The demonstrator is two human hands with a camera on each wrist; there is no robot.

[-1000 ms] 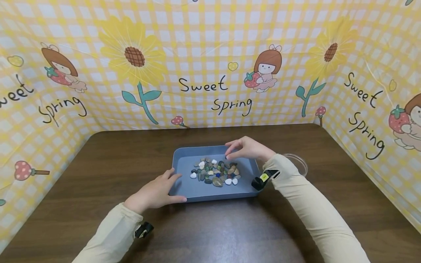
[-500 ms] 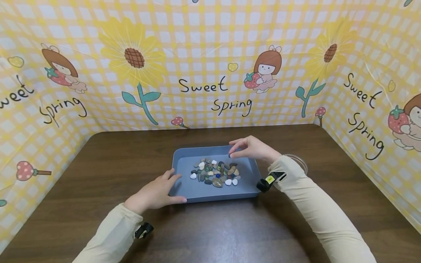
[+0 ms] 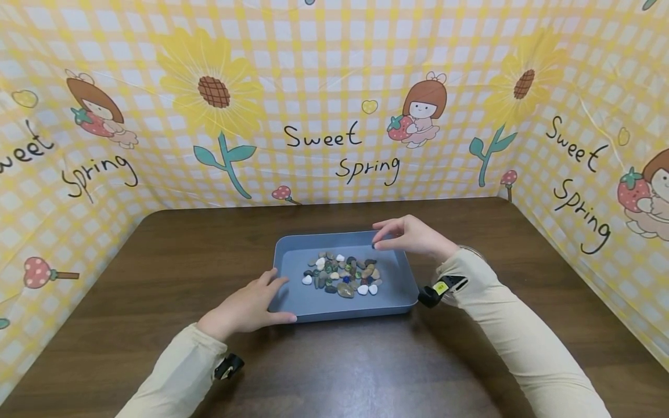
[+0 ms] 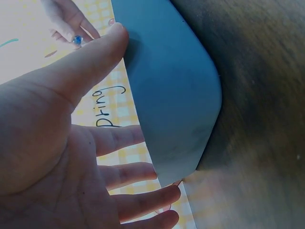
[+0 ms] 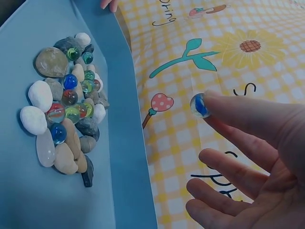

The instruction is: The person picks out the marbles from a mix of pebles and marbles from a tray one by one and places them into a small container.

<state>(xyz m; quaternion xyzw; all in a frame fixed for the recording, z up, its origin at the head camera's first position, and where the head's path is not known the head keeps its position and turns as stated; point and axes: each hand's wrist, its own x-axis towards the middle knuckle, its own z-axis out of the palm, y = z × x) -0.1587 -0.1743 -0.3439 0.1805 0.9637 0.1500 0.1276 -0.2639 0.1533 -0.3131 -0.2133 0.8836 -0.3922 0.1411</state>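
Observation:
In the head view my right hand (image 3: 413,237) hovers over the back right part of a blue-grey tray (image 3: 355,314). Its thumb and index finger pinch a clear glass marble (image 5: 199,106) with a blue swirl; the other fingers are spread in the right wrist view. At the tray's left end rests my left hand (image 3: 243,305), its fingers fairly straight at the side rim and its thumb on the front left edge. A mixed heap lies mid-tray: white pebbles (image 5: 40,95), grey and tan stones, and glass marbles, among them a dark blue marble (image 5: 70,81).
The tray stands on a dark brown wooden table (image 3: 345,371). Behind my right wrist shows part of a clear round rim (image 3: 473,251), mostly hidden by the sleeve. A yellow checked cloth (image 3: 324,75) walls in the back and sides.
My right hand has drifted right over the tray, away from the heap, with the marble still pinched. The left hand and tray have kept their places.

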